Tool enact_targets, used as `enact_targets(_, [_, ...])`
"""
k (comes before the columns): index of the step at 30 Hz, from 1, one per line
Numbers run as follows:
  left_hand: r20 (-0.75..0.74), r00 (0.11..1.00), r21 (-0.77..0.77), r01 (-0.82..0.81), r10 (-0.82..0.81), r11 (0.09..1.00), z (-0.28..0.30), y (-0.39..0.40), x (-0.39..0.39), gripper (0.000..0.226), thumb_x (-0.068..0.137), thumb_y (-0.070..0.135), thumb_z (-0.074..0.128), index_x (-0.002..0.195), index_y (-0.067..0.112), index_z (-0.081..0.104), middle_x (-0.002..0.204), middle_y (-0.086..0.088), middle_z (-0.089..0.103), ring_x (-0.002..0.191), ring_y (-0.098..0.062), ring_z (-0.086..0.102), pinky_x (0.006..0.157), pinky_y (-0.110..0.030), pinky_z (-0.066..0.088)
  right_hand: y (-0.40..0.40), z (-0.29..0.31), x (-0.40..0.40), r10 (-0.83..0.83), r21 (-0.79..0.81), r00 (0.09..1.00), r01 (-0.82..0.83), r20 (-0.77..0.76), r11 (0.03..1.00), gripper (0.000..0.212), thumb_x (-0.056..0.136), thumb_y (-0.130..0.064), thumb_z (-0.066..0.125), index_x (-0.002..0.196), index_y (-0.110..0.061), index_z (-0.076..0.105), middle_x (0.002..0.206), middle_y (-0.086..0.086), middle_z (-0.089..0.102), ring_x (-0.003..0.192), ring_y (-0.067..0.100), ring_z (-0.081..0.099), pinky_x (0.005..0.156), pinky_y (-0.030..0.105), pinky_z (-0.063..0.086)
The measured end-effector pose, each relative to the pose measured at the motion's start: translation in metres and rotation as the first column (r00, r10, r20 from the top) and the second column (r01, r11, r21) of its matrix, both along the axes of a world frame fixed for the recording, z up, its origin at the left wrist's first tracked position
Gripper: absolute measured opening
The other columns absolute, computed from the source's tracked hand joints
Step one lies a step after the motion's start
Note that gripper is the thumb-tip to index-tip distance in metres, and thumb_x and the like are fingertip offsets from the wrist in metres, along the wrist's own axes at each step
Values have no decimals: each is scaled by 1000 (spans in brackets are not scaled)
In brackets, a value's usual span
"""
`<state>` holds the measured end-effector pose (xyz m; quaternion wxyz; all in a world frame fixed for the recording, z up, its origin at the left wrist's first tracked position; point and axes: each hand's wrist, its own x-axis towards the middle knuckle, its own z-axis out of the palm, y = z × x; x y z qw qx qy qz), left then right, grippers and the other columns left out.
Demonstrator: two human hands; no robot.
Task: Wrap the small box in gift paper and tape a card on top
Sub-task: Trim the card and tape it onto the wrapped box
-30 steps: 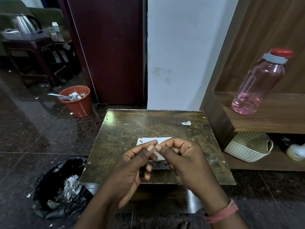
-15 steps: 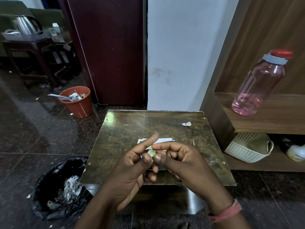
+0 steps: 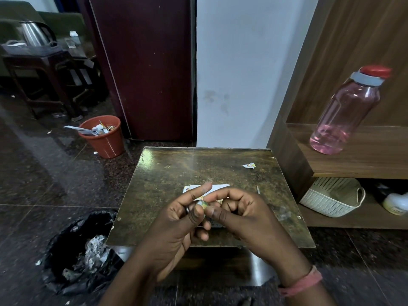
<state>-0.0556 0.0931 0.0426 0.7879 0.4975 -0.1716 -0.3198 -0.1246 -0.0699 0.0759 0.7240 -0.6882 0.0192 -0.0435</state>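
1. The worn, square brown-and-olive surface (image 3: 167,184) has bare top on every side of the hands. Its far edge lies close to the white wall (image 3: 238,69), its right edge runs just beside the dark wooden shelf unit (image 3: 364,157), and its left and near edges give onto dark speckled floor.
2. Near the surface's far right corner lies a small torn scrap of white paper (image 3: 249,165). A thin pale sliver (image 3: 257,189) lies to the right of the hands.
3. A flat white rectangular card (image 3: 220,187) with a colourful printed left end lies on the middle of the surface, its long axis running left to right, parallel to the far edge. The hands cover its near part.
4. Under the hands a grey dotted patch (image 3: 217,224) shows on the surface; whether it is the box I cannot tell.
5. The left hand (image 3: 176,221) hovers above the surface's near half, forefinger stretched toward the card, thumb and the other fingers pinching a small colourful piece (image 3: 203,203).
6. The right hand (image 3: 245,215), a pink band on its wrist, meets it thumb to thumb, fingers curled inward, pinching the same piece.
7. Left of the surface stand a terracotta plastic bin (image 3: 106,140) and, nearer, a black-bagged bin (image 3: 72,250). A pink transparent bottle with a red cap (image 3: 346,111) stands on the shelf unit.
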Motion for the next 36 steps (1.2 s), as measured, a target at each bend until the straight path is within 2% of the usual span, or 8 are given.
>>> enact_targets(3, [-8, 1000, 6, -8, 8, 1000, -2, 0, 1, 90, 59, 50, 97, 137, 21, 66, 95, -15, 59, 70, -11, 59, 57, -22, 51, 0, -4, 1, -23, -48, 1000, 23, 10, 999, 19, 90, -2, 72, 109, -2, 71, 58, 15, 50, 50, 0, 56, 59, 8, 45])
enact_targets(7, [-5, 1000, 25, -12, 12, 1000, -3, 0, 1, 91, 57, 49, 98, 137, 21, 66, 98, -15, 64, 70, -11, 59, 57, -22, 51, -1, -11, 4, -16, -67, 1000, 15, -9, 998, 18, 89, -13, 77, 107, -13, 74, 58, 6, 56, 59, 10, 57, 65, 15, 47])
enact_targets(11, [0, 1000, 51, -19, 19, 999, -4, -1, 0, 72, 67, 35, 91, 134, 20, 69, 96, -16, 65, 69, -12, 60, 56, -23, 51, -2, -13, 4, -27, -39, 1000, 27, 1, 999, 17, 86, -11, 76, 102, -7, 71, 54, 8, 43, 49, 5, 44, 61, 8, 45])
enact_targets(16, [17, 1000, 104, -21, 20, 994, -5, -2, -1, 62, 72, 25, 83, 133, 20, 69, 102, -16, 70, 67, -13, 59, 55, -24, 51, -3, -9, 2, 39, -48, 997, -43, -71, 998, 16, 93, -10, 71, 108, -6, 64, 65, 20, 55, 40, 1, 40, 45, 8, 34])
enact_targets(20, [24, 999, 102, -23, 21, 994, -3, -4, -3, 61, 76, 22, 81, 135, 17, 66, 109, -19, 74, 66, -12, 58, 55, -23, 51, -4, -12, 2, 69, -30, 990, -73, -122, 997, 10, 98, -11, 66, 107, -11, 62, 60, 5, 62, 36, 1, 35, 39, 14, 26])
enact_targets(24, [35, 999, 110, -28, 25, 993, -2, -5, -5, 63, 73, 22, 90, 132, 19, 69, 83, -12, 64, 65, -12, 56, 54, -23, 51, -6, -16, 5, 50, -51, 990, -57, -130, 997, 10, 98, -13, 67, 91, -20, 67, 63, 15, 58, 39, 7, 33, 40, 17, 25])
enact_targets(30, [25, 999, 100, -36, 34, 994, -1, -5, -4, 59, 72, 24, 90, 129, 22, 72, 86, -13, 62, 66, -12, 57, 54, -24, 50, -2, -12, 3, 34, 22, 995, -32, -92, 999, 5, 99, -4, 62, 99, -5, 57, 50, -1, 57, 34, 1, 40, 38, 13, 30])
enact_targets(36, [92, 995, 151, 8, -22, 989, 1, -5, -6, 55, 81, 17, 79, 135, 27, 68, 84, -5, 64, 71, -12, 58, 59, -26, 52, -7, -25, 9, -151, -66, 983, 145, -101, 987, 20, 88, -36, 78, 101, -24, 68, 54, 2, 45, 40, 7, 31, 43, 21, 25])
